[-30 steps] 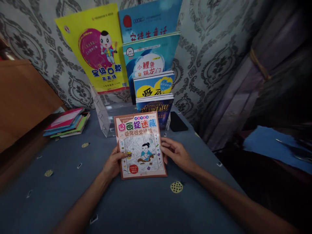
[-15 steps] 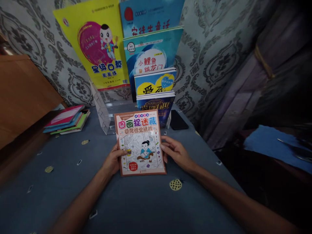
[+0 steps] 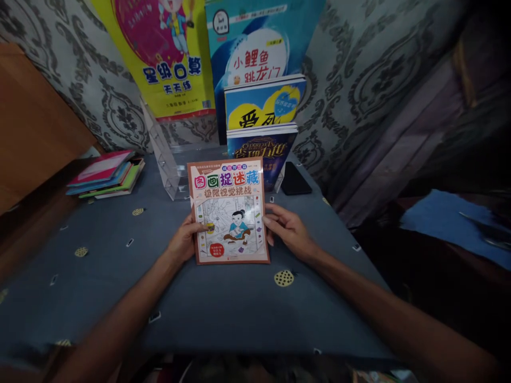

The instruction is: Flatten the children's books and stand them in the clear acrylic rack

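Observation:
A children's picture book [image 3: 229, 213] with a brown border and coloured Chinese title faces me above the table. My left hand [image 3: 184, 238] grips its left edge, thumb across the cover and fingers hidden behind. At the right edge, my right hand [image 3: 289, 231] pinches the book with its thumb in front and other fingers at the side and behind. Just behind the book stands a clear acrylic rack [image 3: 165, 159]. Its right part holds several upright books, among them a dark blue book [image 3: 255, 146], a blue-and-yellow book [image 3: 263, 103] and a teal book [image 3: 259, 50].
A yellow workbook [image 3: 175, 101] stands at the back left. Left of the rack lies a stack of thin booklets [image 3: 106, 175]. A black phone [image 3: 295, 178] rests right of the rack on the patterned tablecloth [image 3: 239, 308]. Blue cloth [image 3: 455, 229] is at the far right.
The view has tipped downward, so the rack and books sit higher in the picture and the table's front edge shows. Both hands keep hold of the picture book.

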A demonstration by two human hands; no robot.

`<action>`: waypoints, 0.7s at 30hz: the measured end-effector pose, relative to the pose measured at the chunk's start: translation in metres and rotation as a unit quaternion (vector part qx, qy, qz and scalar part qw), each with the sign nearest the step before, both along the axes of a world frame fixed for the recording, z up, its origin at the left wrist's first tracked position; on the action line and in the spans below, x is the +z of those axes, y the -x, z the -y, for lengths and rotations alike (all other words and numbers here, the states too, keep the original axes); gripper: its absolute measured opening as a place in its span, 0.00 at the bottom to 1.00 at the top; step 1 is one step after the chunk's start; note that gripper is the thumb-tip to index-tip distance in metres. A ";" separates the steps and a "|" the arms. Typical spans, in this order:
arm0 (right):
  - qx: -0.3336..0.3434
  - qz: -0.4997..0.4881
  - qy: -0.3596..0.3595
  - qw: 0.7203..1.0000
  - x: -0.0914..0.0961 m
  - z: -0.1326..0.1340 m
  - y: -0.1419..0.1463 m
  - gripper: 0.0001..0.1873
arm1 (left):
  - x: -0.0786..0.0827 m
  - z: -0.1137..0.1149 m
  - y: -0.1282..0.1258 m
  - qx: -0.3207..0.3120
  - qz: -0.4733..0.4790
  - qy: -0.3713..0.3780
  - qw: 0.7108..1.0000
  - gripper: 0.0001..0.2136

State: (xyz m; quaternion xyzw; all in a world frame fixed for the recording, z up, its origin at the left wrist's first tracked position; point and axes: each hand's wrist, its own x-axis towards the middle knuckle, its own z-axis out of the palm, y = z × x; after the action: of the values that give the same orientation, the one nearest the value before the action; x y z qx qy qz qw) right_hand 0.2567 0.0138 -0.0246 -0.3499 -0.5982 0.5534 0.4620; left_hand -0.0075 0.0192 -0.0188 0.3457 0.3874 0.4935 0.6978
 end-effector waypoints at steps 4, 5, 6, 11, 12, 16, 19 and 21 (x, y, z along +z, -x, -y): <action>0.000 0.004 -0.003 1.000 0.001 0.001 0.000 0.25 | -0.002 0.000 0.000 -0.003 -0.003 -0.016 1.000 0.27; 0.000 0.002 -0.002 1.000 0.001 0.001 0.000 0.25 | -0.002 0.000 0.000 0.000 -0.004 -0.017 1.000 0.26; 0.000 -0.001 -0.001 1.000 0.000 0.001 0.000 0.25 | -0.002 0.000 0.000 0.002 -0.006 -0.015 1.000 0.26; -0.001 -0.010 0.002 1.000 -0.003 0.001 0.000 0.24 | -0.001 0.000 -0.001 0.010 -0.009 -0.004 1.000 0.27; -0.003 -0.010 0.003 1.000 -0.003 0.001 0.000 0.24 | -0.001 0.000 -0.001 0.011 -0.008 -0.002 1.000 0.27; -0.008 -0.005 0.010 1.000 -0.003 0.001 0.000 0.25 | 0.000 0.000 -0.002 0.010 0.000 -0.005 1.000 0.29; -0.012 -0.001 0.013 1.000 -0.003 0.001 0.001 0.25 | 0.001 0.000 -0.002 0.002 0.006 -0.007 1.000 0.29; -0.013 -0.004 0.010 1.000 -0.002 0.001 0.001 0.26 | 0.002 0.000 -0.002 0.000 0.007 -0.005 1.000 0.29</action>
State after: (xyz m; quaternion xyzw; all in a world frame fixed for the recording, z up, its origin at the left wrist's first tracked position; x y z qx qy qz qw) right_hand 0.2552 0.0126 -0.0270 -0.3598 -0.5865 0.5547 0.4678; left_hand -0.0054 0.0188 -0.0173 0.3460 0.3794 0.4978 0.6989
